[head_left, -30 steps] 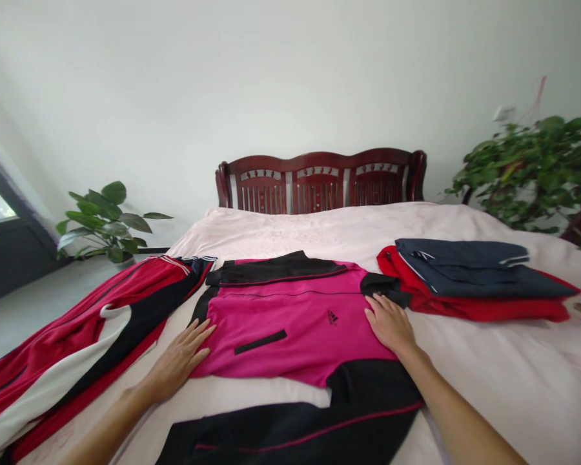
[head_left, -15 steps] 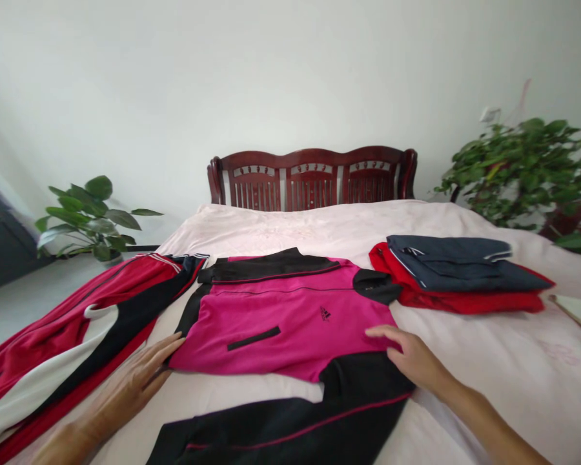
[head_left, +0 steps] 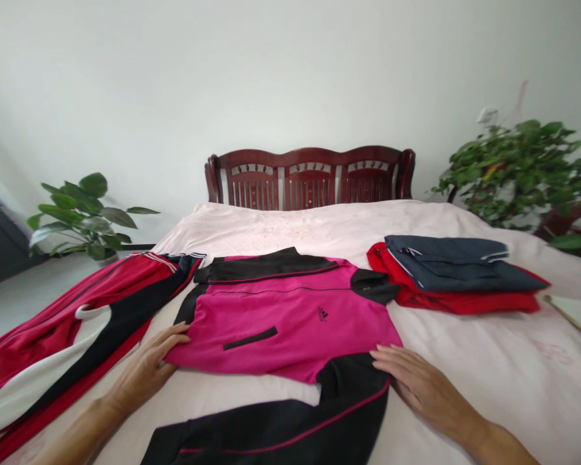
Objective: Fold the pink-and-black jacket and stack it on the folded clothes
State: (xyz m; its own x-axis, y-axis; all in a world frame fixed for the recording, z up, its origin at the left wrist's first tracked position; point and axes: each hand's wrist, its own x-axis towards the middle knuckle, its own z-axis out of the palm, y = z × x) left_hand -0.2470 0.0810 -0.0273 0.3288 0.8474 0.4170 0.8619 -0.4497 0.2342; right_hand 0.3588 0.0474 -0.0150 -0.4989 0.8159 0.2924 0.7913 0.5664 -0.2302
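Note:
A magenta and black zip jacket (head_left: 266,320) lies spread on the bed, its collar to the right and its hem to the left. The far sleeve is folded across its body, while the near black sleeve (head_left: 281,423) stretches toward me. My left hand (head_left: 148,361) rests at the hem's near corner, fingers extended over the edge and thumb apart. On the near shoulder lies my right hand (head_left: 416,384), open, its fingertips touching the fabric where magenta meets black.
Red, white and navy trousers (head_left: 77,329) lie along the left. Folded navy clothing (head_left: 459,261) sits atop folded red clothing (head_left: 474,301) at the right. A pink bedspread (head_left: 469,355) covers the bed below a wooden headboard (head_left: 310,177). Potted plants (head_left: 87,216) stand on both sides.
My right hand has come down onto the jacket's near shoulder, and the sleeve's outer edge has shifted left. My left hand stays at the hem, its fingers slightly more bent.

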